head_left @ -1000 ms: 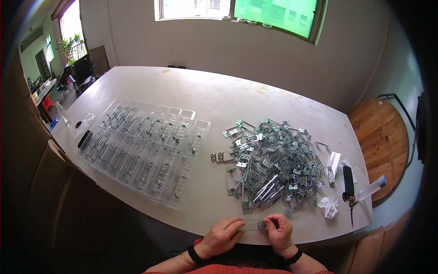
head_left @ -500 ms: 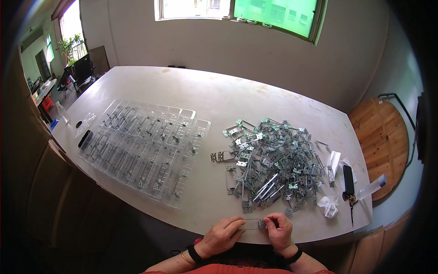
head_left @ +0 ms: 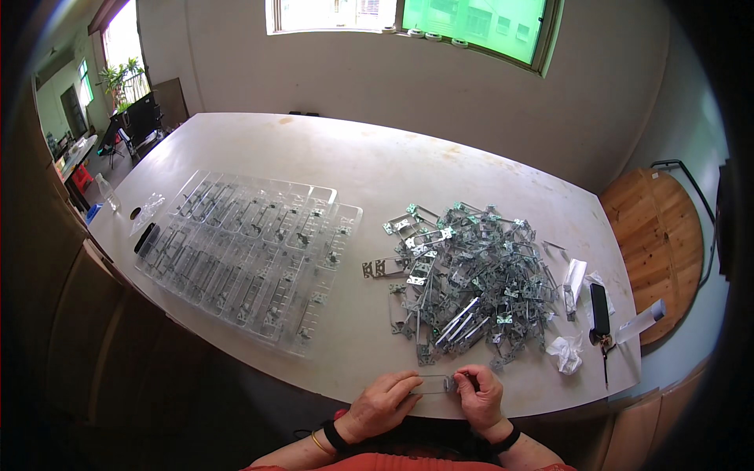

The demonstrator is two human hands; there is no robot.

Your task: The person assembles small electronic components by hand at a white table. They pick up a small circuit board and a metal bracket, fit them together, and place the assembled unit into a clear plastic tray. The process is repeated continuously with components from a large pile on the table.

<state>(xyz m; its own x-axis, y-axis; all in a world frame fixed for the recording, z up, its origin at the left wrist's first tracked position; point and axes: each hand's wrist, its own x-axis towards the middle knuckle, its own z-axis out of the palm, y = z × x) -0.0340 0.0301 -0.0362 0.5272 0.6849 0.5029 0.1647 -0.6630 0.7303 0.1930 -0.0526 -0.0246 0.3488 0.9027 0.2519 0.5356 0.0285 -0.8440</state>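
Facing windowed wall, white table

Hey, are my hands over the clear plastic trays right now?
No, the left hand and right hand hold a metal part, to the right of the clear plastic trays.

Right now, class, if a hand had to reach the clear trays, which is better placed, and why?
Probably the left hand: it is nearer the clear trays, which lie toward that side. The right hand is farther off. Both hands hold the small metal frame.
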